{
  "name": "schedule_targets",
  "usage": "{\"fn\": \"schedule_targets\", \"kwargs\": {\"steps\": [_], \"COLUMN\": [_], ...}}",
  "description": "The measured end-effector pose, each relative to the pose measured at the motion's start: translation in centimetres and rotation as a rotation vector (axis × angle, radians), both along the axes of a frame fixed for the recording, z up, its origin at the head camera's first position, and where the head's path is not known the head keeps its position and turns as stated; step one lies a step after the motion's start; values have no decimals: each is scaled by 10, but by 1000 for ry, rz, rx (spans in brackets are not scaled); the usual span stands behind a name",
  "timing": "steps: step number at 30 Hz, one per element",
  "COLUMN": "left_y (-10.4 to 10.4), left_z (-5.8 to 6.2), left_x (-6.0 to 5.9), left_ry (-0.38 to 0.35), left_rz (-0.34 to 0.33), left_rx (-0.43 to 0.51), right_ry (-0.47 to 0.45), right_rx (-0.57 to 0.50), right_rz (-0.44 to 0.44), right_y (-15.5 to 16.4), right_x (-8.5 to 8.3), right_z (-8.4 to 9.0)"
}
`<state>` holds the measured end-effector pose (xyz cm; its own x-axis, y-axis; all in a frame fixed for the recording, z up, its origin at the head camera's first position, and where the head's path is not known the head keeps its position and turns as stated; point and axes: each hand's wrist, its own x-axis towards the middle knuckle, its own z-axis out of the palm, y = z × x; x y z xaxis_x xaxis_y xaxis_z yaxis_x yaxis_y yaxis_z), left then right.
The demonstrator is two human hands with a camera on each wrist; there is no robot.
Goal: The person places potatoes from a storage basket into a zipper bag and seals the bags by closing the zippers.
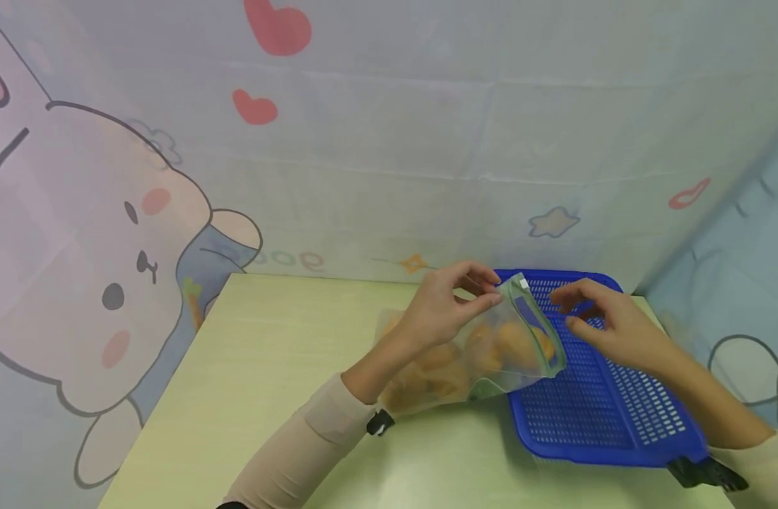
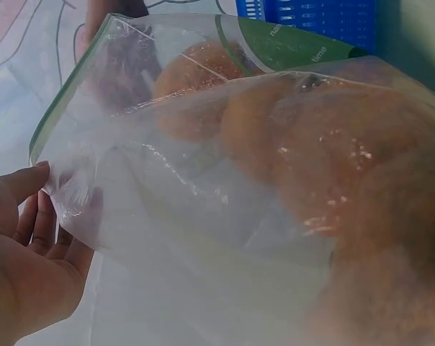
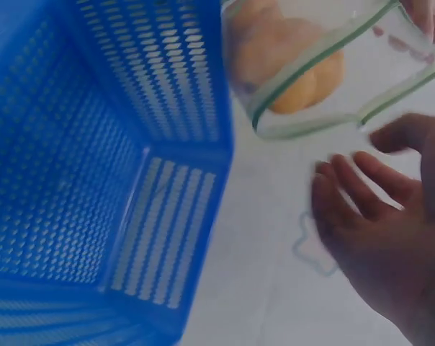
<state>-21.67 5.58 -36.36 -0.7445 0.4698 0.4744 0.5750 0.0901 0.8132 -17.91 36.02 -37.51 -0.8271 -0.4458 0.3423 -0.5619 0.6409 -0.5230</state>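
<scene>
A clear zip bag (image 1: 484, 385) with a green-edged mouth lies partly over the blue basket (image 1: 573, 424). Inside the bag are several round orange-yellow fruits (image 1: 516, 343), blurred by the plastic. My left hand (image 1: 436, 304) pinches the bag's upper edge near the mouth between thumb and fingers; the left wrist view shows the same hand (image 2: 41, 252) at the film. On the other side of the mouth, my right hand (image 1: 608, 322) hovers over the basket with fingers loosely bent and nothing in them. The right wrist view shows that hand (image 3: 379, 209) apart from the bag's open mouth (image 3: 311, 86).
The perforated basket stands at the right of the pale yellow-green table (image 1: 255, 353), near the back wall. A printed cloth (image 1: 389, 141) with hearts and a cartoon rabbit hangs behind. Another cloth (image 1: 745, 283) borders the right side.
</scene>
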Motion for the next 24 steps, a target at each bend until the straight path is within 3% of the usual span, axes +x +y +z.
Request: {"fn": "schedule_targets", "kwargs": {"steps": [6,14,18,24], "left_y": [1,-1,-4,-11], "left_z": [1,2,1,1], "left_x": [0,0,0,-5], "left_ry": [11,26,23,13], "left_rz": [-3,13,17,39], "left_rx": [3,-8,-5,37], "right_ry": [-352,-520,-519,-370], "right_rx": [29,-78,-104,-148], "right_rz": [95,200,227,118], "right_y": [10,14,15,9], "right_x": [8,16,18,20], "right_z": [-25,-41,-44,-41]}}
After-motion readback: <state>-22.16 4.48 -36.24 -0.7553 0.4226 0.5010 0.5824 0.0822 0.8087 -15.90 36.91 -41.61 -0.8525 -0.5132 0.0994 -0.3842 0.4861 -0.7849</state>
